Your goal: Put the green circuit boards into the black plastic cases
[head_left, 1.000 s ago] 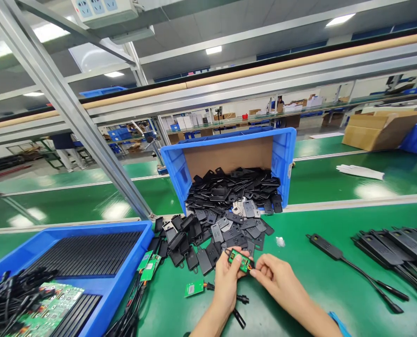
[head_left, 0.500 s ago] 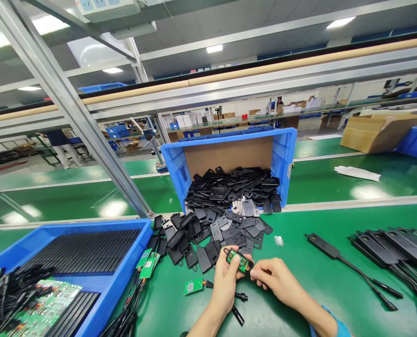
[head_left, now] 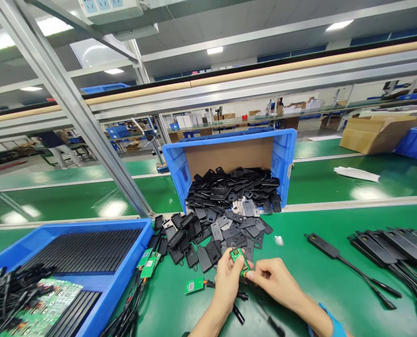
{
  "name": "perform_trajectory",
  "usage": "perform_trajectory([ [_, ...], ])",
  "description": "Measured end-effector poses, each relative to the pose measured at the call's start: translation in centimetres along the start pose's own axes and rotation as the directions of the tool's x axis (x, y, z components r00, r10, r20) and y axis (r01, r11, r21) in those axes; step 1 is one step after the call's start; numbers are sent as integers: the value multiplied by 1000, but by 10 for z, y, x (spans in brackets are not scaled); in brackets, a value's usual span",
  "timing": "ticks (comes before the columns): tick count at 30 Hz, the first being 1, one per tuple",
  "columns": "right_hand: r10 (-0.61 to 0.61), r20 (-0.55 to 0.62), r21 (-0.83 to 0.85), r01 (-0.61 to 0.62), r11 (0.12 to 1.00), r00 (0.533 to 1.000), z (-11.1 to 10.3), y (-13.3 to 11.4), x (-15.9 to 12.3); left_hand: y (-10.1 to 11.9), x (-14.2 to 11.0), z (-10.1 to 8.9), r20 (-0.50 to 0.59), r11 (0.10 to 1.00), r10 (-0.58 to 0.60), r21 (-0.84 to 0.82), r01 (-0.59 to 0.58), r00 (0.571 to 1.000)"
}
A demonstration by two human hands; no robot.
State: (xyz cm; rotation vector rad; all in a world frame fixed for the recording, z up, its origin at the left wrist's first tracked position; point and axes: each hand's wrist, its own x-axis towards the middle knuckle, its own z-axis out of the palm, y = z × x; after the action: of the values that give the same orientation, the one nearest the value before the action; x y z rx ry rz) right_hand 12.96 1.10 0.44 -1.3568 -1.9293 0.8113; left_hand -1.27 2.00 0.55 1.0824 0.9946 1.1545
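My left hand is closed around a small green circuit board, with the thumb pressed on its face. The black casing seen around the board a moment ago is mostly hidden by my fingers. At the board's lower end, my right hand pinches where the wires join; its curled fingers partly cover the grip. A blurred black cable hangs below my hands. Just left of my left wrist lies another green board with a cable. Loose black plastic case parts are heaped beyond my hands.
A tipped blue bin spills case parts onto the green bench. At left, a blue tray holds black parts, boards and cables. Finished-looking cased units lie at right, with one separate unit. A white glove rests farther back.
The board has turned steeper, its lower end tipping down toward me. My right hand has shifted slightly left against it. A black cable now shows swinging below my hands.
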Motion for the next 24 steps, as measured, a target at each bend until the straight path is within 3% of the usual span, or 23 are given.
perform_trajectory([
  [2, -125, -102, -36, 121, 992, 987, -3, 0, -2, -4, 1, 0, 45, 993, 15, 113, -20, 999],
  [4, -285, -168, -118, 267, 956, 944, -7, 2, -3, -9, 1, -1, 81, 973, 16, 226, -34, 997],
  [8, -487, -143, -378, 407, 832, 862, -12, 6, -2, -15, -1, -2, 150, 922, 4, 381, -61, 989],
  [12, -521, -114, -470, 416, 778, 846, -13, 7, -1, -14, -2, 0, 170, 901, -4, 428, -70, 985],
  [18, -494, -124, -418, 406, 813, 860, -13, 8, 0, -12, -2, -1, 180, 879, -12, 470, -76, 984],
  [24, -479, -37, -454, 412, 790, 877, -11, 11, 3, -12, -3, -1, 177, 849, -20, 523, -77, 984],
])
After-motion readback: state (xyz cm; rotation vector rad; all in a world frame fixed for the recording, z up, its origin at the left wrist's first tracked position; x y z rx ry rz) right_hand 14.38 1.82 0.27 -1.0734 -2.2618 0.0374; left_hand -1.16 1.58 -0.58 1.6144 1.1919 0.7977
